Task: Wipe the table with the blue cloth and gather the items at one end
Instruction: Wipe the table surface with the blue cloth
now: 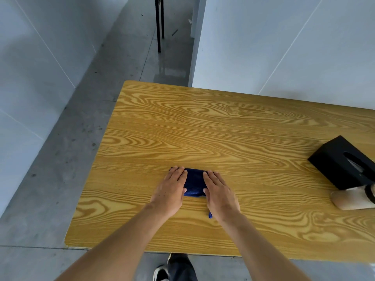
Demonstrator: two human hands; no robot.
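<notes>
A dark blue cloth (194,182) lies folded on the wooden table (203,122), near the front middle. My left hand (171,190) presses flat on the cloth's left side, fingers straight. On the cloth's right side my right hand (220,194) presses flat too, and a corner of cloth sticks out beneath its wrist. A black tissue box (343,161) stands at the right end of the table. In front of it, at the frame's edge, lies a pale beige object (349,199) with a black part, cut off by the frame.
The table's left edge and front edge border grey concrete floor (60,179). White walls rise at the left and behind the table. Black chair legs (159,23) stand far back on the floor. My shoe and trouser leg (176,268) show below the front edge.
</notes>
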